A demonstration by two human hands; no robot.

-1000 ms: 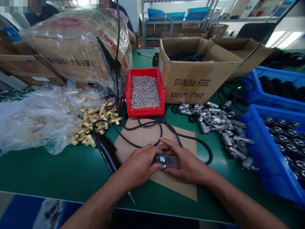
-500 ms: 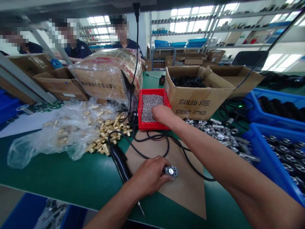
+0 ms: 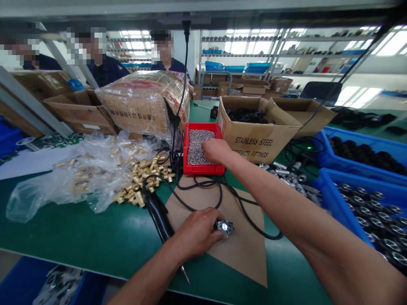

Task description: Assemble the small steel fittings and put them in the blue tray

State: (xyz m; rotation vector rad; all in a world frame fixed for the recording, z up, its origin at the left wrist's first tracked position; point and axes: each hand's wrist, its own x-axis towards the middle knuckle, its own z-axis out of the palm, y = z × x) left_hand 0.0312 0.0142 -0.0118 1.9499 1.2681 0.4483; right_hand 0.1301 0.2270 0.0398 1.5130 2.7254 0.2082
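Over the cardboard sheet [image 3: 244,258], my left hand [image 3: 203,228] is closed on a small metal part [image 3: 225,227] with a round, light centre. My right hand [image 3: 216,150] reaches into the red bin [image 3: 203,170], its fingertips among many tiny silvery pieces [image 3: 197,148] that look like screws. The fingers there are bent together; whatever lies between them is too small to make out. A black electric screwdriver [image 3: 160,220] lies beside my left forearm, its bit pointing to the table's front edge.
Brass fittings [image 3: 138,180] spill from a clear plastic bag [image 3: 92,173] at left. Behind stands a cardboard box [image 3: 254,142] of black parts. Blue bins [image 3: 324,186] hold round parts at right. A black cable [image 3: 244,216] crosses the sheet. Co-workers [image 3: 106,67] sit across the table.
The view has tilted up and shifted slightly. My right hand stays in the red bin with its fingers in the small pieces; my left hand still holds the metal part.
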